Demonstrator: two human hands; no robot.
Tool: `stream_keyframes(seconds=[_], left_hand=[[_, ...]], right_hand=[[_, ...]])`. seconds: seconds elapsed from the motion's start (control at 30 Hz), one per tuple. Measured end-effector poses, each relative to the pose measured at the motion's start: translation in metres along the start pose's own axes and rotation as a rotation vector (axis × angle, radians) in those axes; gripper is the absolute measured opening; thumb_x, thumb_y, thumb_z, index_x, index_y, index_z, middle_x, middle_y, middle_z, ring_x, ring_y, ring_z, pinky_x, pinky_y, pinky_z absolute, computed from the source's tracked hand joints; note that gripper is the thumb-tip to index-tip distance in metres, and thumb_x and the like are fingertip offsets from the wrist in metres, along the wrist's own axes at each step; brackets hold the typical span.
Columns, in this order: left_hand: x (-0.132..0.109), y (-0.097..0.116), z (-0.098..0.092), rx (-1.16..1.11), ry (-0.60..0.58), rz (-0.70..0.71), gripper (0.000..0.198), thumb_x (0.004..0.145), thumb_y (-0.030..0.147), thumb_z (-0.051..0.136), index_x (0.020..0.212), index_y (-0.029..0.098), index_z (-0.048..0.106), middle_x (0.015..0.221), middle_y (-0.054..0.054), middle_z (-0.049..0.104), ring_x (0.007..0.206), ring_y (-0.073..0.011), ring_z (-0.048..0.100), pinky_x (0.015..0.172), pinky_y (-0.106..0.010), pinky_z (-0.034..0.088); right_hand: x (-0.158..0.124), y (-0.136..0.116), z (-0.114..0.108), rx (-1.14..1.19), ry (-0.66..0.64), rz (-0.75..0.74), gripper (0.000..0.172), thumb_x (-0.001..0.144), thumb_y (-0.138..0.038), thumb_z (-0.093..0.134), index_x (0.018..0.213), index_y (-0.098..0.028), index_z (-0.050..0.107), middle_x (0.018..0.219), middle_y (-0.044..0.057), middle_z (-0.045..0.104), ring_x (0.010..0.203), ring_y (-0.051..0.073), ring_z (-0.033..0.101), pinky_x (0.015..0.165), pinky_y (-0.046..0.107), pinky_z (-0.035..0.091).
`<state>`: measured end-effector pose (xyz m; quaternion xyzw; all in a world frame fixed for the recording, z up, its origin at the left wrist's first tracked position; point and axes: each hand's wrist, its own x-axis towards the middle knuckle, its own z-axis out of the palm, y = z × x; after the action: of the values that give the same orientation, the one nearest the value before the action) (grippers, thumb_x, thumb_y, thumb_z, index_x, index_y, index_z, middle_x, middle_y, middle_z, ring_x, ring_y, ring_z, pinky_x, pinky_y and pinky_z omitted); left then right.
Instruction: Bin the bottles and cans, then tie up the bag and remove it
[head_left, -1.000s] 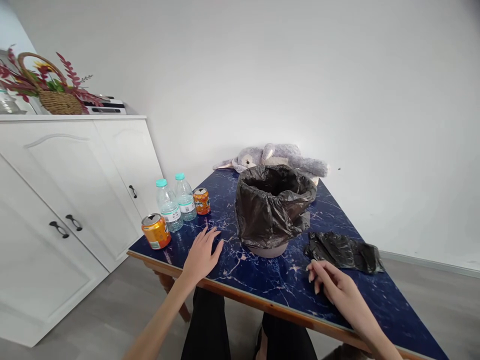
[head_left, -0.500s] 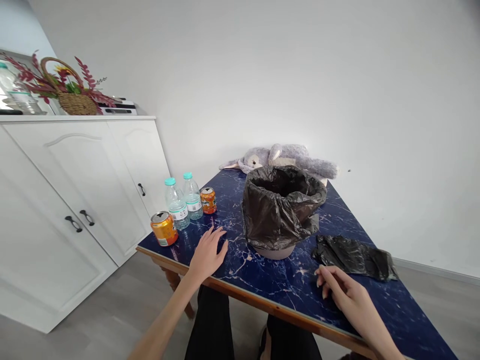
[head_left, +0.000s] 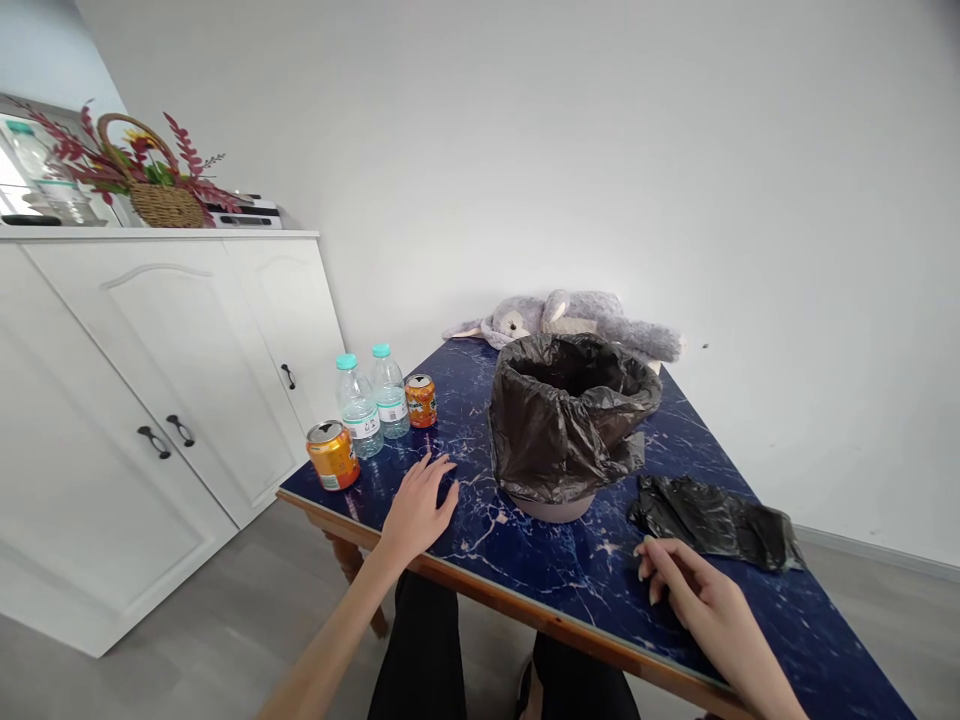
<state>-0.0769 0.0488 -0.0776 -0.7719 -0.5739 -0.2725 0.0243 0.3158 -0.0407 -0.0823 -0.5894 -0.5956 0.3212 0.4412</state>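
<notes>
My left hand (head_left: 420,507) lies flat on the blue marbled table (head_left: 517,575) with its fingers spread, holding nothing. Just beyond it stand two clear plastic bottles with turquoise caps, the nearer bottle (head_left: 360,415) and the farther bottle (head_left: 390,395). An orange drink can (head_left: 333,458) is left of them, and a second can (head_left: 421,402) is on their right. Between my hands is a trash bin (head_left: 555,508) lined with a black plastic bag (head_left: 559,440). My right hand (head_left: 694,590) rests loosely curled on the table, empty, beside a folded black plastic bag (head_left: 716,520).
A grey plush toy (head_left: 577,312) lies at the table's far end, by the wall. White cabinets (head_left: 195,370) stand at the left, topped by a wicker flower basket (head_left: 166,203) and another bottle (head_left: 49,175). My legs are under the table's wooden front edge (head_left: 555,625).
The view has shifted slightly, so the scene sits a little farther right. Both hands and the things on the table keep their places.
</notes>
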Motion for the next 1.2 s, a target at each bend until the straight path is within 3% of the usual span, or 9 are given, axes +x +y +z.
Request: stream_keyframes(seconds=[0.13,0.67,0.83,0.97,1.07,1.13,1.2], left_hand=[[0.000,0.000,0.000,0.003,0.003,0.006,0.040,0.108,0.046,0.047,0.138,0.025,0.064,0.154,-0.007,0.063,0.152,-0.0338,0.048,0.125,-0.058,0.041],[0.000,0.001,-0.001,-0.003,0.013,0.006,0.039,0.107,0.045,0.047,0.136,0.025,0.066,0.152,-0.007,0.064,0.151,-0.0334,0.050,0.125,-0.058,0.041],[0.000,0.003,-0.002,-0.007,-0.005,-0.012,0.038,0.107,0.043,0.048,0.136,0.024,0.066,0.152,-0.008,0.064,0.151,-0.0328,0.050,0.126,-0.057,0.040],[-0.011,0.014,-0.012,-0.059,-0.062,-0.013,0.036,0.107,0.044,0.050,0.134,0.028,0.066,0.153,-0.005,0.064,0.152,-0.0336,0.049,0.127,-0.060,0.037],[-0.026,0.027,-0.032,-0.191,-0.095,0.009,0.033,0.108,0.045,0.050,0.135,0.034,0.064,0.146,-0.001,0.069,0.141,-0.0281,0.060,0.119,-0.049,0.050],[-0.034,0.033,-0.049,-0.221,0.028,0.031,0.028,0.109,0.040,0.050,0.131,0.034,0.065,0.134,-0.002,0.073,0.128,-0.0247,0.067,0.110,-0.042,0.055],[-0.038,0.032,-0.068,-0.145,0.267,0.039,0.020,0.108,0.035,0.052,0.121,0.031,0.066,0.121,-0.005,0.072,0.118,-0.0255,0.068,0.107,-0.044,0.054]], right_hand=[[0.000,-0.001,0.000,-0.001,0.000,0.013,0.057,0.094,-0.077,0.054,0.090,-0.024,0.074,0.072,0.005,0.069,0.057,0.018,0.060,0.054,0.027,0.047],[0.000,0.003,0.000,0.001,-0.008,0.001,0.055,0.097,-0.075,0.053,0.091,-0.025,0.074,0.074,0.005,0.071,0.063,0.020,0.065,0.062,0.028,0.052],[0.001,0.005,0.000,0.000,-0.008,-0.003,0.055,0.096,-0.076,0.054,0.093,-0.024,0.073,0.073,0.005,0.070,0.059,0.019,0.062,0.059,0.027,0.051],[0.000,0.005,0.000,0.005,-0.007,-0.008,0.055,0.096,-0.076,0.054,0.092,-0.024,0.073,0.073,0.005,0.070,0.061,0.020,0.063,0.059,0.027,0.052],[0.000,0.007,0.000,0.005,-0.007,-0.016,0.054,0.096,-0.075,0.054,0.093,-0.024,0.073,0.073,0.005,0.070,0.062,0.021,0.064,0.060,0.028,0.053],[0.000,0.009,0.000,0.008,-0.010,-0.017,0.054,0.097,-0.074,0.054,0.093,-0.024,0.073,0.075,0.005,0.071,0.064,0.021,0.066,0.062,0.027,0.053],[0.001,0.010,0.000,0.009,-0.015,-0.014,0.053,0.098,-0.073,0.054,0.092,-0.024,0.073,0.076,0.005,0.071,0.065,0.020,0.066,0.064,0.026,0.053]])
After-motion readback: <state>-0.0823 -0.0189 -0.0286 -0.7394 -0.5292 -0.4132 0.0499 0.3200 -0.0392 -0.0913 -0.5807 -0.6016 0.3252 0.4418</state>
